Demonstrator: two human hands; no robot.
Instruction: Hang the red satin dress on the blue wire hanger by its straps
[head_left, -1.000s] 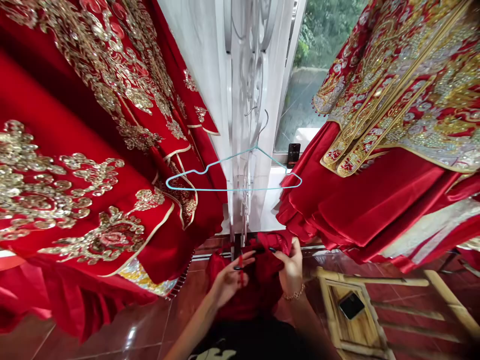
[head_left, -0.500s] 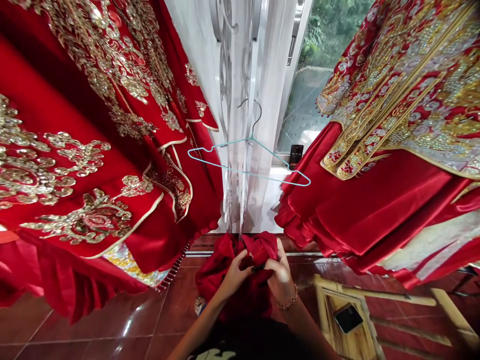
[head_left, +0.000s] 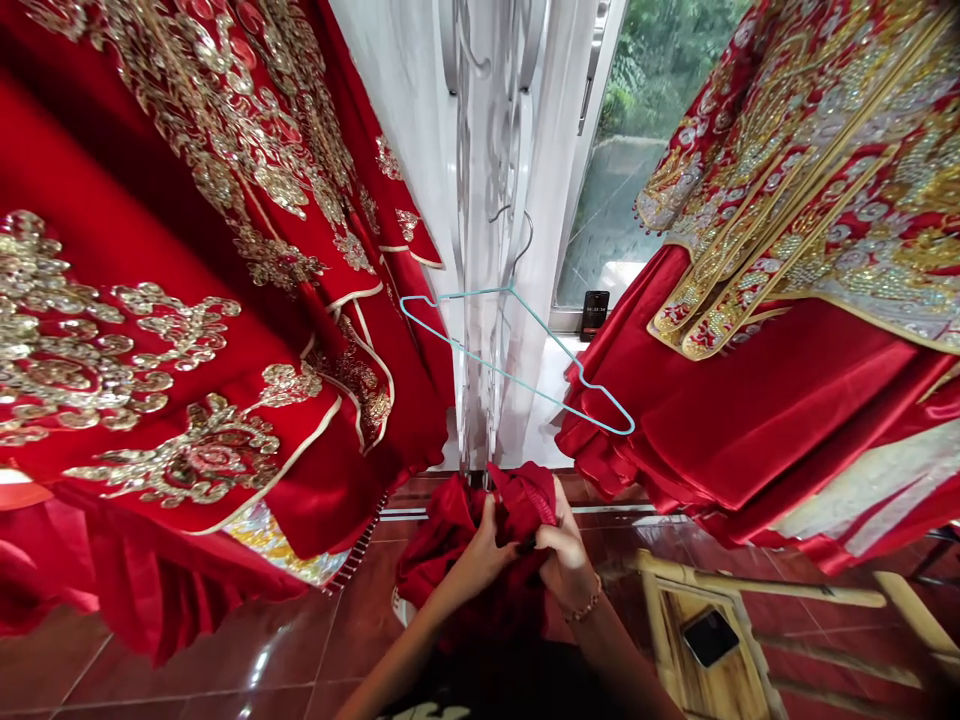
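Observation:
Low in the middle, a bunched red garment [head_left: 437,552] hangs from my two hands. My left hand [head_left: 486,548] pinches its cloth between thumb and fingers. My right hand [head_left: 564,552], with a bracelet at the wrist, grips the gathered edge on the other side. Something small and dark shows between my fingertips, too small to name. Above the hands a light blue wire hanger [head_left: 517,375] hangs with no garment on it, its right end tilted down.
Red gowns with gold embroidery hang at the left [head_left: 225,450] and right [head_left: 750,400]. White metal scrollwork [head_left: 472,200] stands between them. A phone with a timer [head_left: 595,315] leans by the window. Another phone [head_left: 709,637] lies on a bamboo chair [head_left: 675,675] at lower right.
The blue hanger has swung, its right end now lower. My hands keep hold of the red garment and have barely shifted. The whole view has moved slightly.

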